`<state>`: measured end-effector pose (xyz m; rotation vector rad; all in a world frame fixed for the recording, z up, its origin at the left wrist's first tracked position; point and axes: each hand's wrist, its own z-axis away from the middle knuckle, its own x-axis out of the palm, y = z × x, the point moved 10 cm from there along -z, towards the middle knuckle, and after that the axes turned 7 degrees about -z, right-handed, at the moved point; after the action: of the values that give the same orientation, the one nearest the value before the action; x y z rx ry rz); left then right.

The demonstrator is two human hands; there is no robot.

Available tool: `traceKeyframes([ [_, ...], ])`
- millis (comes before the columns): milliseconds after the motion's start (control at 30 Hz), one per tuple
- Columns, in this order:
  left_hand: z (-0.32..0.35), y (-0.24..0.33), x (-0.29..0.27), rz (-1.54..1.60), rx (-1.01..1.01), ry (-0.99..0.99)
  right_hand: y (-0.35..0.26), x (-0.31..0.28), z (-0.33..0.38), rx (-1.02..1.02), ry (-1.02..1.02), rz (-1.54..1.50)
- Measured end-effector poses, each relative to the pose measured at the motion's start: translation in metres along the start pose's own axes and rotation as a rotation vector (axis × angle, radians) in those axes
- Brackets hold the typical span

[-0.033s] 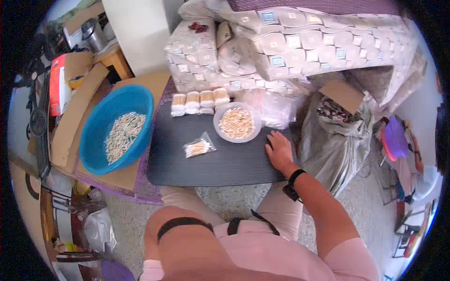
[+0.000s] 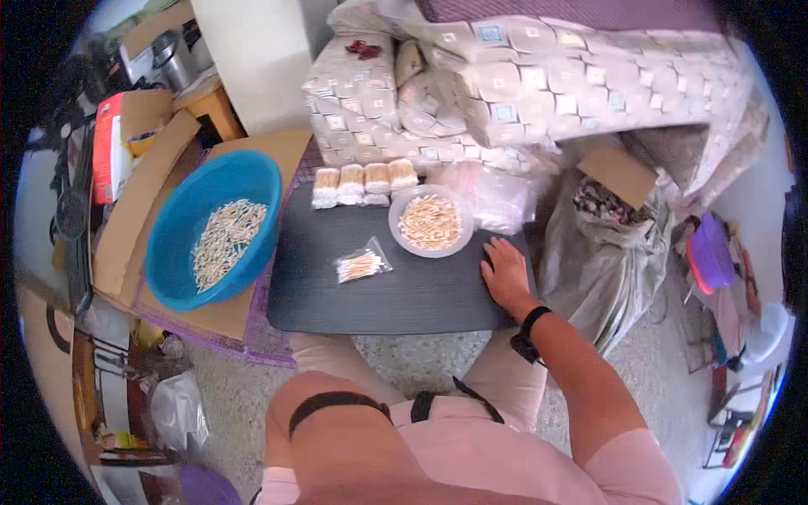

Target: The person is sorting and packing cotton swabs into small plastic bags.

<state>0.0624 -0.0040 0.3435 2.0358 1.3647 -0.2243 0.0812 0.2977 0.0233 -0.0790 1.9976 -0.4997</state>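
Note:
My right hand (image 2: 507,273) lies flat on the right side of a dark small table (image 2: 337,307), fingers stretched out and holding nothing. Just beyond it stands a translucent round bowl (image 2: 396,240) full of loose cotton swabs (image 2: 430,223). Left of the bowl, a small clear bag (image 2: 380,255) with several cotton swabs in it lies flat on the table. At the table's far edge several bundles of cotton swabs (image 2: 364,178) are lined up, next to a pile of clear plastic bags (image 2: 501,202). My left arm is bent up at the lower edge; its hand is outside the picture.
To the left, a large blue basin (image 2: 164,278) with many loose swabs rests on cardboard (image 2: 126,227). A grey sack (image 2: 581,252) stands on the right, with a cardboard piece (image 2: 617,175) on top. Behind the table is a sofa with a patterned cover (image 2: 572,84).
The whole view has shifted slightly, so things sit a little farther right in the picture. My right hand rests in the same place on the table; nothing was picked up or let go.

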Motion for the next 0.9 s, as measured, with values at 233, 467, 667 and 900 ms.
traceKeyframes([
  [233, 0.012, 0.021, -0.024, -0.069, -0.013, 0.079, 0.009, 0.006, -0.001, 0.036, 0.005, 0.008],
  [467, 0.004, 0.041, -0.032, -0.094, 0.021, 0.086, 0.006, 0.003, -0.009, 0.01, 0.009, 0.01],
  [667, -0.003, 0.041, -0.037, -0.081, 0.045, 0.106, 0.007, -0.003, 0.0, 0.001, 0.002, 0.049],
  [900, -0.012, 0.024, -0.047, -0.047, 0.065, 0.138, 0.008, -0.002, -0.012, 0.002, 0.014, 0.074],
])
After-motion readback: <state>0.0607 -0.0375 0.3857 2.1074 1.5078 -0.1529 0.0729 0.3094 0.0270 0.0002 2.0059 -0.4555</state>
